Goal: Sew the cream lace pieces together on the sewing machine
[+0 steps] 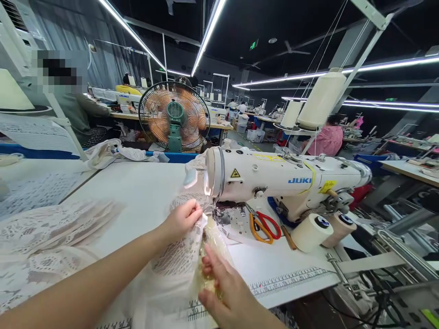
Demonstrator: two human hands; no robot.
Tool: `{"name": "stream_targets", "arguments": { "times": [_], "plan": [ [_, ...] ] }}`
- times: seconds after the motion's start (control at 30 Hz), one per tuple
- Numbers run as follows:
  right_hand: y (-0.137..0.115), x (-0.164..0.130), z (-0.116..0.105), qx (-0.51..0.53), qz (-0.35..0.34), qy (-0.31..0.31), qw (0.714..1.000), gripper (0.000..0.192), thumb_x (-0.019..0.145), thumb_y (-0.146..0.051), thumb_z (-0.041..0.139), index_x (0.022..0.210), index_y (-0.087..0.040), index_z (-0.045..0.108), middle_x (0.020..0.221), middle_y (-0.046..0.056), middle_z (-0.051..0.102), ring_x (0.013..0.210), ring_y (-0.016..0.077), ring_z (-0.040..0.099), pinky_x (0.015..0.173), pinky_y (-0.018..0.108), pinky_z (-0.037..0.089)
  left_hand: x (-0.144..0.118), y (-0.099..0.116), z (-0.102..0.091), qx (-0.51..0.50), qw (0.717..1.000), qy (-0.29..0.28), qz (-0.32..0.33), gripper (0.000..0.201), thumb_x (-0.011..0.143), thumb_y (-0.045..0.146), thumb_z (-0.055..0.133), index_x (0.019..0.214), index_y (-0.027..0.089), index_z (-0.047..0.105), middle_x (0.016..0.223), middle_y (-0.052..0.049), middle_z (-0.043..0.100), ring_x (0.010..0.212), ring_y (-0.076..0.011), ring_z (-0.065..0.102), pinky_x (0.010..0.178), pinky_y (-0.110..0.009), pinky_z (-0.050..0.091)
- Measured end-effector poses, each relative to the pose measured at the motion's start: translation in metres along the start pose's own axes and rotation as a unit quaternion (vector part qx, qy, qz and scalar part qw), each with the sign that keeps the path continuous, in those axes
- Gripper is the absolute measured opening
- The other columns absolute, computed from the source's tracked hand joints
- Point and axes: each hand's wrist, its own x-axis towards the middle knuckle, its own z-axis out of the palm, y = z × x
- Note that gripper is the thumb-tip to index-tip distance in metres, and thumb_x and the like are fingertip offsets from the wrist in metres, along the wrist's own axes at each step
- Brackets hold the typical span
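Feeding lace (176, 260) seems in hand: it lies near and left of the machine (254, 176), left hand (183, 219) pinched on its edge, right hand (228, 283) nearer, fingers apart; next probably needs the edge lined up

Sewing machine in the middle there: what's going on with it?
A person is handling lace at the sewing machine. The left hand pinches the lace by its edge, just in front of the needle area. The right hand is loosely open nearer the person; whether it touches the cloth is hard to tell. More pale lace lies on the table to the left. Scissors and thread cones sit by the machine.
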Motion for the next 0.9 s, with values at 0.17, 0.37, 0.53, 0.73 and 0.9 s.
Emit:
{"name": "stream_targets", "arguments": {
  "times": [0.17,0.37,0.53,0.73,0.9],
  "plan": [
    [-0.009,0.018,0.008,-0.007,0.070,-0.042,0.997,0.031,0.081,-0.030,0.056,0.106,-0.015,0.067,0.083,0.007,0.068,0.076,0.0215,0.062,0.072,0.032,0.051,0.001,-0.011,0.019,0.041,0.999,0.025,0.012,0.012,0.085,0.029,0.031,0.074,0.024,0.032,0.061,0.003,0.049,0.051,-0.0151,0.045,0.048,-0.026,0.036],
    [-0.006,0.027,-0.014,-0.087,0.171,0.017,0.981,0.015,0.079,-0.016,0.057,0.067,-0.017,0.065,0.062,0.001,0.064,0.060,0.0147,0.057,0.056,0.025,0.040,-0.004,-0.015,0.013,0.197,0.976,-0.046,0.076,0.016,0.078,0.014,0.040,0.070,0.020,0.052,0.077,-0.003,0.057,0.071,-0.0199,0.056,0.062,-0.029,0.041],
    [-0.002,0.028,-0.025,-0.213,0.167,-0.020,0.963,0.017,0.080,-0.010,0.054,0.067,-0.018,0.062,0.063,0.001,0.063,0.061,0.0166,0.056,0.053,0.027,0.035,-0.004,-0.011,0.020,0.314,0.943,-0.080,0.080,0.021,0.080,0.012,0.044,0.071,0.019,0.062,0.071,-0.004,0.055,0.069,-0.0217,0.056,0.056,-0.029,0.039],
    [0.002,0.035,-0.031,-0.306,0.157,-0.055,0.937,0.013,0.084,-0.013,0.051,0.077,-0.020,0.061,0.069,0.003,0.061,0.064,0.0191,0.056,0.053,0.029,0.032,0.000,-0.003,0.027,0.378,0.921,-0.062,0.069,0.029,0.088,0.015,0.038,0.070,0.017,0.061,0.071,-0.005,0.055,0.068,-0.0205,0.056,0.054,-0.029,0.039],
    [0.007,0.042,-0.034,-0.312,0.164,-0.064,0.934,0.013,0.084,-0.013,0.052,0.073,-0.019,0.054,0.066,0.001,0.055,0.061,0.0159,0.049,0.051,0.027,0.026,0.004,-0.003,0.028,0.395,0.914,-0.054,0.074,0.030,0.089,0.010,0.038,0.079,0.016,0.065,0.077,-0.006,0.058,0.071,-0.0215,0.058,0.056,-0.030,0.039]
  ]
}}
